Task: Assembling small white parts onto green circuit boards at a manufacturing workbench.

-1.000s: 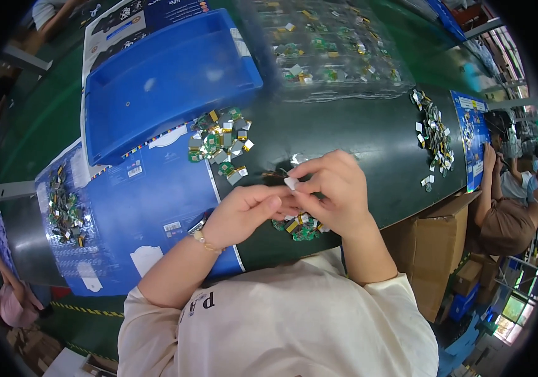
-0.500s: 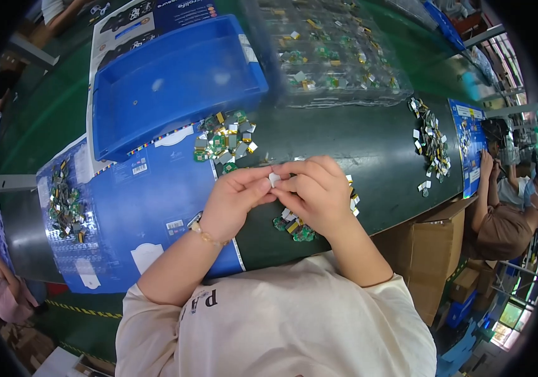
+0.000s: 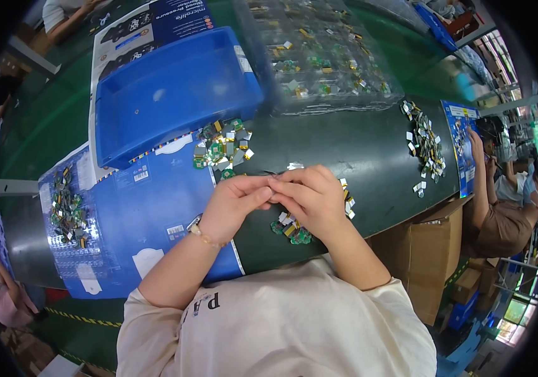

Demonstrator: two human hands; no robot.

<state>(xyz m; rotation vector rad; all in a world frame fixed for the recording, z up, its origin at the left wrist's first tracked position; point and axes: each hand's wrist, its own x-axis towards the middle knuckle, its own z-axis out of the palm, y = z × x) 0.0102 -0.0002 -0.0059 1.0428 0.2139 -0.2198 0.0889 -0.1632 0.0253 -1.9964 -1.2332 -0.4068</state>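
Note:
My left hand (image 3: pixel 238 200) and my right hand (image 3: pixel 311 196) meet over the dark green table, thumbs and fingertips pressed together in a pinch. What they hold between them is hidden by the fingers. Just beyond my right hand lies a small whitish, shiny piece (image 3: pixel 294 166). A pile of small green circuit boards with silver and yellow parts (image 3: pixel 295 232) sits beneath my right hand, partly covered by it. Farther off, left of centre, a second pile of such boards (image 3: pixel 223 147) lies beside the blue bin.
The shallow blue bin (image 3: pixel 174 94) stands on printed blue sheets (image 3: pixel 149 213). Stacked clear trays of boards (image 3: pixel 325 63) are at the back. More boards lie at left (image 3: pixel 67 210) and right (image 3: pixel 426 141). A cardboard box (image 3: pixel 432 251) stands at right; other people work around.
The small white piece that showed between my fingertips is now covered by them. My right hand has shifted slightly, and a whitish piece on the table behind it has come into view.

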